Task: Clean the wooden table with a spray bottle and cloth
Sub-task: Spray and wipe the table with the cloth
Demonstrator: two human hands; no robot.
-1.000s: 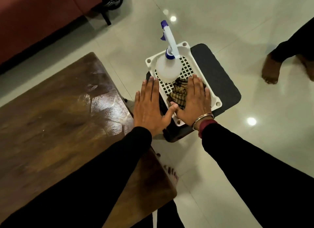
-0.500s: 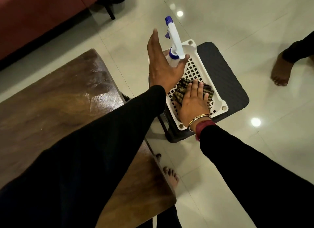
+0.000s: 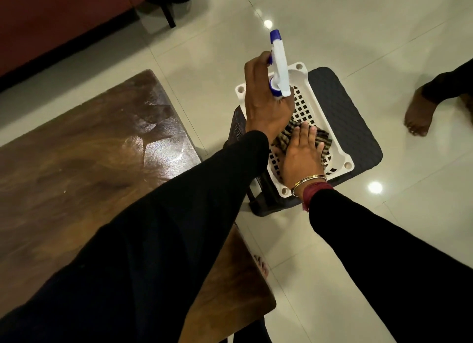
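Most of the view is taken up by a pale tiled floor [image 3: 358,22], w/ lights mirrored in it. A red sofa [image 3: 64,15] is seen along the top-left edge. The wooden table [image 3: 89,150] is set at left, its dark top glossy & streaked mid-way; its near part is covered by the L sleeve. Just right of it a black stool [image 3: 340,104] is placed, & a white grid tray [image 3: 304,109] is carried on it, slantwise.

The L hand [image 3: 266,99] is closed round the neck of the spray bottle [image 3: 279,61], which is held upright over the tray's far-left corner. The bottle's body is hidden behind the hand, so it can't be told whether it's lifted off the tray. The R hand [image 3: 302,155] is laid flat on the striped cloth [image 3: 323,138], fingers straight, nothing pinched. The cloth is bunched in the tray's near half. Another person's bare foot [image 3: 419,114] is seen at far right, and the wearer's toes [image 3: 262,266] beside the table's near corner. A thin bangle [image 3: 308,180] is worn at the R wrist.
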